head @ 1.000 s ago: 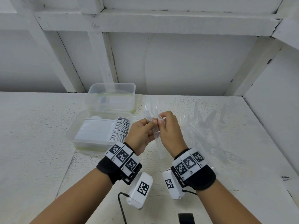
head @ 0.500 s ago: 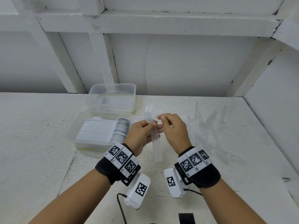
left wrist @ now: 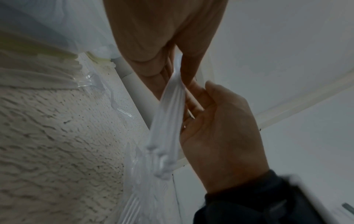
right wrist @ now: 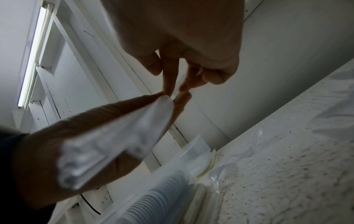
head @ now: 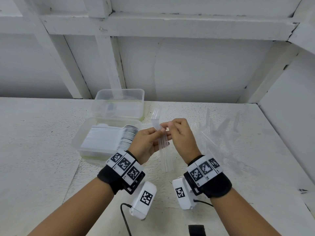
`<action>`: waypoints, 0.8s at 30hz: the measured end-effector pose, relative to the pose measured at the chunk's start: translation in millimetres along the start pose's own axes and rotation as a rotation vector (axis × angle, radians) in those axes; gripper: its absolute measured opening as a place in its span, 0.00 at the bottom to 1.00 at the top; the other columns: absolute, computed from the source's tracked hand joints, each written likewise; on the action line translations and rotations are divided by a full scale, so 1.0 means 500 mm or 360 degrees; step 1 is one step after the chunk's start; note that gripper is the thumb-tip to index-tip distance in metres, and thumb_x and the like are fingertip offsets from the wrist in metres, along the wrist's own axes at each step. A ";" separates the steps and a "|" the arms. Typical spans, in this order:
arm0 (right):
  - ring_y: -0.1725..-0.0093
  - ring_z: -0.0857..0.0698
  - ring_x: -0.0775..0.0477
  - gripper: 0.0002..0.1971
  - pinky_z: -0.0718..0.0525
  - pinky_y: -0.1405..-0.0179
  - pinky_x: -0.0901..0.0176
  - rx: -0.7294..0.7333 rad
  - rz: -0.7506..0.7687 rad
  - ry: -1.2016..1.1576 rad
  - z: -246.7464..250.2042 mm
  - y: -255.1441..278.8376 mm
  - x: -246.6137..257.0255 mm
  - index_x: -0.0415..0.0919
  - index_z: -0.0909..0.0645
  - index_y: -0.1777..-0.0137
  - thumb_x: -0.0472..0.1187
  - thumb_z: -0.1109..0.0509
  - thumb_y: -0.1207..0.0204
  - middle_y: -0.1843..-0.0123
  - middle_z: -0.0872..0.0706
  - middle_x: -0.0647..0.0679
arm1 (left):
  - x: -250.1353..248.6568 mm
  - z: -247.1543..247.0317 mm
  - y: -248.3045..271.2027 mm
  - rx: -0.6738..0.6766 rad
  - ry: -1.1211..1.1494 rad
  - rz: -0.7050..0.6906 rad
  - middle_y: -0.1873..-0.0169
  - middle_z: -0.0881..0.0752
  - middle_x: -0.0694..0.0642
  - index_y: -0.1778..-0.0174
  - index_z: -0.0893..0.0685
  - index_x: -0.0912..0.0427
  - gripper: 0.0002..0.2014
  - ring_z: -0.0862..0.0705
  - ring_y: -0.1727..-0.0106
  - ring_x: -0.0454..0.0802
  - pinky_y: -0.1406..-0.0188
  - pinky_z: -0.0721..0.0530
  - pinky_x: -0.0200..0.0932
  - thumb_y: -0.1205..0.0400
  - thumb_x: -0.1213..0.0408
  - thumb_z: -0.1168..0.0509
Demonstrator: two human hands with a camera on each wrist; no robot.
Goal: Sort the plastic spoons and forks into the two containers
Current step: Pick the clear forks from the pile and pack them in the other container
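Observation:
My left hand point(head: 157, 134) grips a bundle of clear plastic forks point(head: 162, 142), tines up and handles hanging down between my wrists. The fingertips of my right hand point(head: 170, 126) pinch at the bundle just under the fork heads. In the left wrist view the forks point(left wrist: 168, 118) run between both hands. In the right wrist view my right fingers point(right wrist: 168, 84) meet the top of the forks point(right wrist: 134, 128). The near clear container point(head: 80, 142) holds a tight row of white spoons point(head: 110, 138). The far clear container point(head: 119, 92) looks almost empty.
Several loose clear forks and spoons point(head: 219, 133) lie on the white table point(head: 34, 150) to the right of my hands. A white wall closes the right side and the back. A black cable point(head: 125, 218) trails near the front edge.
My right hand has slid off the fork handles and up to the fork heads, a little to the right. The left hand keeps its hold on the bundle.

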State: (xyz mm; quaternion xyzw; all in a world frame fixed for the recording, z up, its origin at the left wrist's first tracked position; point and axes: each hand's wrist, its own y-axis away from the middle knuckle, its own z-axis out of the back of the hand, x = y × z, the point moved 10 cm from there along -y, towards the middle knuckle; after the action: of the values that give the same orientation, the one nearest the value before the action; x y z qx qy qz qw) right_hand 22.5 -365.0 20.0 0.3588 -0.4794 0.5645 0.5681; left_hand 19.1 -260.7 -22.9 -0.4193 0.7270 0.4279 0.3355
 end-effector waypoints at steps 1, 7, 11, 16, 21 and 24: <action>0.46 0.17 0.42 0.14 0.14 0.52 0.64 0.0024 -0.0016 -0.0042 -0.001 -0.001 0.000 0.38 0.13 0.48 0.37 0.42 0.16 0.46 0.27 0.47 | -0.001 0.000 0.001 0.0018 0.0040 0.0031 0.64 0.09 0.57 0.49 0.17 0.70 0.08 0.10 0.62 0.47 0.57 0.11 0.41 0.17 0.71 0.40; 0.34 0.28 0.47 0.15 0.28 0.34 0.55 0.0094 0.0191 0.0592 -0.021 0.009 0.034 0.45 0.24 0.34 0.42 0.38 0.19 0.37 0.28 0.48 | -0.042 0.039 -0.007 -0.0239 0.0182 -0.0059 0.58 0.11 0.57 0.53 0.17 0.63 0.04 0.12 0.62 0.45 0.62 0.12 0.37 0.18 0.68 0.37; 0.38 0.22 0.43 0.24 0.21 0.45 0.51 0.0353 0.0181 0.1049 -0.089 0.030 0.043 0.39 0.38 0.26 0.51 0.43 0.17 0.33 0.25 0.42 | -0.064 0.070 -0.009 -0.0439 0.0390 -0.0217 0.56 0.12 0.53 0.54 0.18 0.59 0.03 0.14 0.54 0.44 0.58 0.14 0.37 0.17 0.67 0.37; 0.47 0.18 0.41 0.22 0.28 0.60 0.58 0.0359 0.0278 0.1245 -0.134 0.016 0.056 0.37 0.38 0.25 0.49 0.49 0.14 0.37 0.23 0.41 | -0.068 0.082 -0.006 -0.0484 0.0368 -0.0251 0.51 0.11 0.51 0.51 0.19 0.57 0.03 0.14 0.56 0.43 0.47 0.19 0.42 0.18 0.64 0.36; 0.45 0.18 0.40 0.21 0.20 0.53 0.51 0.0496 0.0279 0.1195 -0.164 -0.014 0.066 0.37 0.38 0.26 0.47 0.50 0.14 0.35 0.23 0.41 | -0.102 0.113 -0.012 -0.0388 0.0001 -0.0207 0.57 0.11 0.51 0.55 0.18 0.58 0.07 0.16 0.55 0.46 0.44 0.22 0.48 0.16 0.60 0.38; 0.45 0.19 0.39 0.18 0.21 0.50 0.48 0.0569 0.0262 0.1203 -0.174 -0.064 0.082 0.38 0.33 0.31 0.47 0.49 0.14 0.39 0.21 0.41 | -0.158 0.154 -0.022 -0.0368 -0.0631 -0.0232 0.55 0.13 0.51 0.53 0.17 0.56 0.09 0.17 0.50 0.47 0.43 0.22 0.47 0.16 0.57 0.40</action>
State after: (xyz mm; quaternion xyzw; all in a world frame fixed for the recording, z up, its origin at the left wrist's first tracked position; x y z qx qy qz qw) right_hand 62.3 -273.6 38.4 0.1800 -0.1591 0.7741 0.5857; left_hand 72.1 -168.7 8.7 -0.4141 0.5610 0.5568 0.4515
